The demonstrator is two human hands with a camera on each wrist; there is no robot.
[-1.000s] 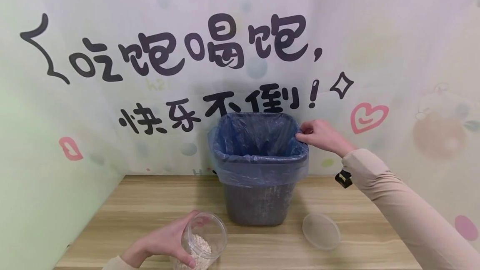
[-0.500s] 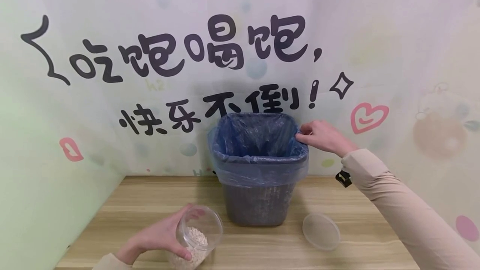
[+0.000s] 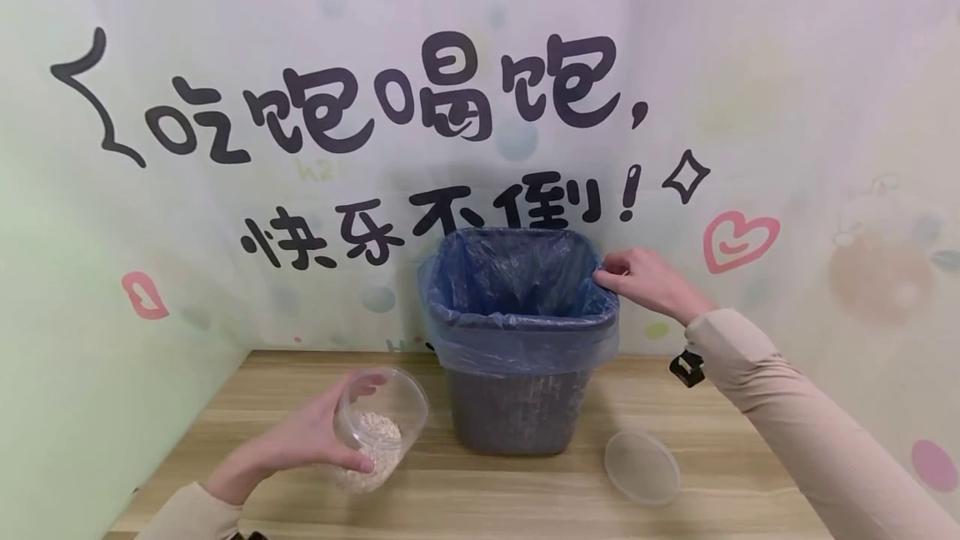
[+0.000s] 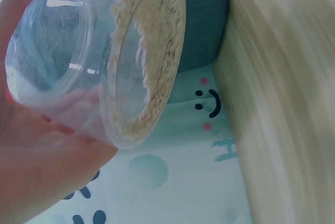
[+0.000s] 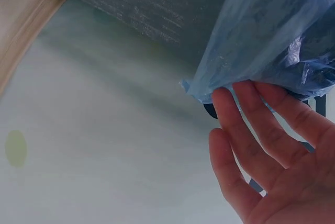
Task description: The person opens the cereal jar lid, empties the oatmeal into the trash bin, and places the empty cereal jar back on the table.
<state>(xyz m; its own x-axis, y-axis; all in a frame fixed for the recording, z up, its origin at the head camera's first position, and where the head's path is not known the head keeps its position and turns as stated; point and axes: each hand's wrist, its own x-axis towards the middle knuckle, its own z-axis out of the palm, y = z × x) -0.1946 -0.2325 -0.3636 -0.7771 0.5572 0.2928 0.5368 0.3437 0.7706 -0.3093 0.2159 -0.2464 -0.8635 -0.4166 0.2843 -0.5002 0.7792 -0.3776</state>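
Blue liner, seemingly grey bin, beige flakes

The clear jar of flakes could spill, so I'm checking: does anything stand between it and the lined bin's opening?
Nothing visible does, except the bag-lined rim of the bin itself; the jar would probably need lifting over it. The right hand is at the rim's right side, out of the way.
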